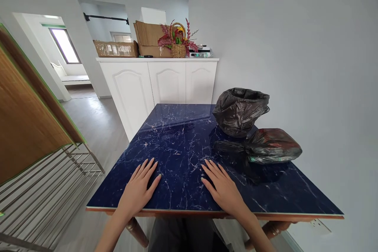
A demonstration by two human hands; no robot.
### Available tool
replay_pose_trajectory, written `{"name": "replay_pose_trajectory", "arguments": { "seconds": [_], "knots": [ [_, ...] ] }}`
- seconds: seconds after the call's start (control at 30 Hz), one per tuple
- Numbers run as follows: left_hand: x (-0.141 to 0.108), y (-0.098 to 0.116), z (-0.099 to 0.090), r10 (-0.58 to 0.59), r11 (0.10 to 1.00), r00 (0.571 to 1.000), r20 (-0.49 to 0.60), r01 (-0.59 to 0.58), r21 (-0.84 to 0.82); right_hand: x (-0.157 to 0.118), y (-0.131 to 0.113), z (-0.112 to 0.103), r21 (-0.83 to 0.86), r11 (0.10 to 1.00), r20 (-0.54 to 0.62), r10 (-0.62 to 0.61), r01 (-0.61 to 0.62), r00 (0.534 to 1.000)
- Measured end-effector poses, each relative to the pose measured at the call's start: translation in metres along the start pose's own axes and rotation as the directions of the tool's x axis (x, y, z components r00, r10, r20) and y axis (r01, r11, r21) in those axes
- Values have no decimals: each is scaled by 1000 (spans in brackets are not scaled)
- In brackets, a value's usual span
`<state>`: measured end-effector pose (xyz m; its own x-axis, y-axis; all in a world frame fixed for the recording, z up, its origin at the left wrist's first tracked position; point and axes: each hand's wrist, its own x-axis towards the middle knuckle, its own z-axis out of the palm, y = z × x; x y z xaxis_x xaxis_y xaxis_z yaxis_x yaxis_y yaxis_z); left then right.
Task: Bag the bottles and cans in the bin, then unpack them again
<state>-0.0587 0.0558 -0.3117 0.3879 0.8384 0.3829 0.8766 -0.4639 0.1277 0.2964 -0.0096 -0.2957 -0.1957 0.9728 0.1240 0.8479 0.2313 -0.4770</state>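
My left hand lies flat, palm down, near the front edge of a dark blue marble-patterned table. To its right, my right hand rests the same way, fingers slightly spread. Neither hand holds anything. Behind and right of my right hand lies a knotted black plastic bag; something reddish shows through it, but its contents cannot be made out. Farther back stands a second black plastic bag, its mouth open at the top and its inside hidden.
A white cabinet stands beyond the table, bearing cardboard boxes and a wicker basket of artificial flowers. On the left are a metal rack and a wooden panel. A grey wall borders the right side.
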Motion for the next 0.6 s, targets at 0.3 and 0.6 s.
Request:
{"name": "replay_pose_trajectory", "arguments": {
  "seconds": [0.3,0.6],
  "knots": [
    [0,6,-3,-29,1000,999,13,29,12,-1,4,5,7,1000,-40,11,-11,999],
    [-1,5,-2,-13,1000,1000,-5,13,17,-2,6,9,14,1000,-53,-1,1,999]
  ]
}}
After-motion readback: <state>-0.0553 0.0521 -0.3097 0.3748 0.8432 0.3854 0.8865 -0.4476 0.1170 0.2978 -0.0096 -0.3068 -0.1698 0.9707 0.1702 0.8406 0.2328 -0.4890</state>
